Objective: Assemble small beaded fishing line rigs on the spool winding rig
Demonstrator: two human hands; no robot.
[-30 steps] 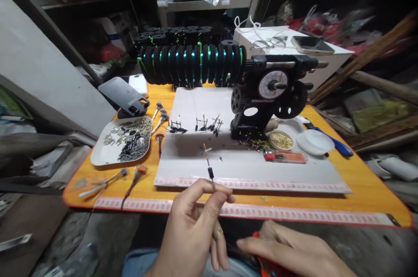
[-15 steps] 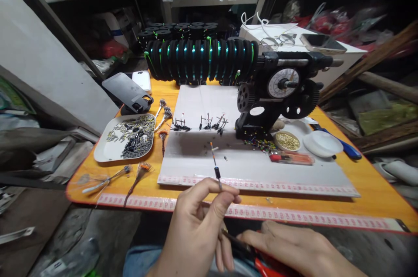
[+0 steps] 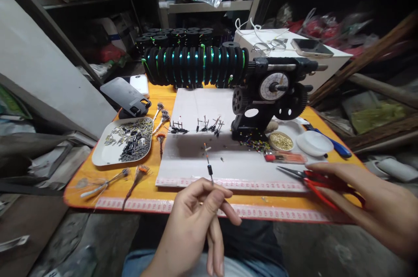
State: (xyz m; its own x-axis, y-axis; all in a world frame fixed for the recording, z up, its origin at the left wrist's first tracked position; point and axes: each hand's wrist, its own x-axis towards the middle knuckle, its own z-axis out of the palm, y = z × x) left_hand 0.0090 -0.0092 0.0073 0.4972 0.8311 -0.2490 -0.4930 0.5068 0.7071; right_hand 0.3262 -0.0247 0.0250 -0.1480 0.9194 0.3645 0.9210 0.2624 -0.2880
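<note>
My left hand is low in the middle of the view. Its thumb and forefinger pinch a thin upright stick with a black sleeve, an orange tip and a small pale crosspiece. The other fingers of that hand hang loose. On the right, my right hand is closed around the red handles of a pair of scissors. Their dark pointed blades reach left over the front edge of the pale board. Several similar small dark pieces lie on the board beyond my left hand.
A black geared stand with a dial carries a row of black spools above the board. At left is a white tray of small parts. On the right are a gold-filled dish, a white lid and a red-capped packet.
My right hand has moved right and up with the scissors, away from my left hand to the table's right side. My left hand still pinches the stick; the whole view has shifted slightly.
</note>
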